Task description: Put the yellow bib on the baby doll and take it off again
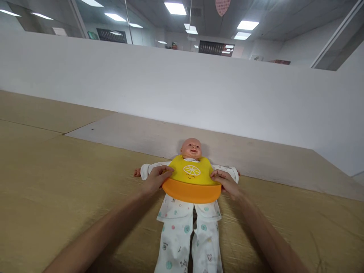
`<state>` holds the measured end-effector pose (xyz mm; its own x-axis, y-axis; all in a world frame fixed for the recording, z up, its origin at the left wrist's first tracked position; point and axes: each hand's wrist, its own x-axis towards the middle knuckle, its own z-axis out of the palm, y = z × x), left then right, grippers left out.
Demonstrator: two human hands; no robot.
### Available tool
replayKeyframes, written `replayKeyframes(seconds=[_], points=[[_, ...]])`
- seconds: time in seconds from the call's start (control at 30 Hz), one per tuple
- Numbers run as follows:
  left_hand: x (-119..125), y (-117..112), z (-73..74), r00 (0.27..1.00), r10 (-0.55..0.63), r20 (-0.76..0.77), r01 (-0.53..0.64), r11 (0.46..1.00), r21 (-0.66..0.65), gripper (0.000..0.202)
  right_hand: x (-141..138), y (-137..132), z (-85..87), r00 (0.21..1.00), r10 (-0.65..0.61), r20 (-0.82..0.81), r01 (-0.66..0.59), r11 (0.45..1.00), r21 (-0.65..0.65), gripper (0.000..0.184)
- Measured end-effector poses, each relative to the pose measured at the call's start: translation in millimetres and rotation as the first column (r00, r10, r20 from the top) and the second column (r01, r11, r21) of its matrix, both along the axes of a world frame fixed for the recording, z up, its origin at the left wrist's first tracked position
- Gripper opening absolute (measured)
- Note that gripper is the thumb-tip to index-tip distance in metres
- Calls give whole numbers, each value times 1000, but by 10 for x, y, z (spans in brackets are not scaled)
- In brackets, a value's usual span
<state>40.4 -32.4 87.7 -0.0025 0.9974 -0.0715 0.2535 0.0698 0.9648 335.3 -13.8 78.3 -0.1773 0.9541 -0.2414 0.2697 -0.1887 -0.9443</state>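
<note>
A baby doll (191,148) in white patterned pyjamas lies on its back on a tan surface (57,182), head pointing away from me. On its chest sits a yellow bib (190,173) with a lemon-slice print and an orange catch pocket along its lower edge. My left hand (156,179) grips the bib's left edge, fingers curled over it. My right hand (226,182) holds the bib's right edge the same way. Both forearms reach in from the bottom of the view.
A paler board (136,132) lies behind the doll's head. Beyond it a white partition wall (170,83) runs across the view, with ceiling lights and glass panels above it. The tan surface extends far to the left and right of the doll.
</note>
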Motion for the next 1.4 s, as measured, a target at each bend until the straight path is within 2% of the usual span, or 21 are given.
replayKeyframes(seconds=[0.13, 0.23, 0.27, 0.33, 0.4, 0.47, 0.53, 0.6, 0.67, 0.73, 0.83, 0.9, 0.93, 0.97, 1.03, 1.1, 1.17, 1.33, 1.4], points=[[-63, 2, 14, 988, -151, 5, 150, 976, -158, 33, 99, 25, -5, 991, 126, 35, -126, 992, -18, 28], [-133, 32, 26, 961, -271, -46, 259, 949, -178, 39, 204, 26, 28, 969, 230, 86, -228, 973, -37, 36], [-162, 52, 18, 961, -256, -100, 240, 959, -153, 40, 242, 31, 38, 960, 256, 112, -254, 967, -33, 39], [-231, 109, -26, 961, -91, -262, 86, 996, -30, 41, 325, 67, 32, 948, 248, 197, -253, 968, -1, 44], [-312, 177, -104, 892, 170, -419, -120, 982, 144, 39, 424, 142, -27, 938, 124, 323, -169, 979, 113, 45], [-392, 237, -200, 800, 336, -498, -232, 937, 259, 36, 535, 236, -136, 896, -81, 436, -59, 953, 299, 44], [-461, 269, -288, 753, 393, -527, -257, 914, 315, 32, 643, 309, -264, 816, -297, 496, 21, 873, 487, 42], [-513, 262, -359, 718, 426, -551, -248, 896, 370, 28, 726, 323, -379, 744, -455, 490, 80, 788, 610, 38], [-550, 210, -426, 671, 451, -588, -210, 876, 433, 24, 770, 263, -469, 704, -545, 455, 120, 723, 680, 35], [-578, 113, -505, 634, 465, -618, -139, 855, 500, 24, 777, 132, -543, 695, -577, 429, 103, 670, 735, 34], [-585, -101, -656, 651, 423, -630, -5, 832, 554, 28, 735, -173, -645, 732, -511, 450, -48, 621, 782, 34], [-544, -268, -747, 700, 321, -637, 106, 836, 538, 24, 674, -414, -696, 757, -441, 482, -137, 615, 777, 33], [-506, -351, -776, 719, 266, -643, 190, 814, 549, 24, 634, -533, -712, 764, -409, 499, -174, 613, 770, 30], [-459, -430, -792, 725, 197, -661, 294, 779, 554, 25, 587, -644, -721, 772, -345, 534, -254, 602, 757, 26], [-352, -569, -779, 697, 101, -710, 487, 661, 571, 27, 480, -824, -718, 754, -230, 616, -424, 546, 723, 20], [-257, -670, -730, 653, 74, -754, 600, 558, 573, 26, 370, -939, -696, 734, -158, 661, -513, 509, 691, 17], [-199, -725, -681, 638, 63, -768, 643, 504, 576, 23, 273, -1000, -672, 739, -115, 664, -533, 503, 680, 14], [-193, -686, -630, 687, 49, -725, 609, 505, 611, 22, 107, -1082, -678, 794, -20, 608, -502, 542, 674, 14], [-205, -658, -605, 677, 60, -734, 629, 472, 618, 21, 75, -1112, -703, 820, -5, 572, -472, 557, 683, 12]])
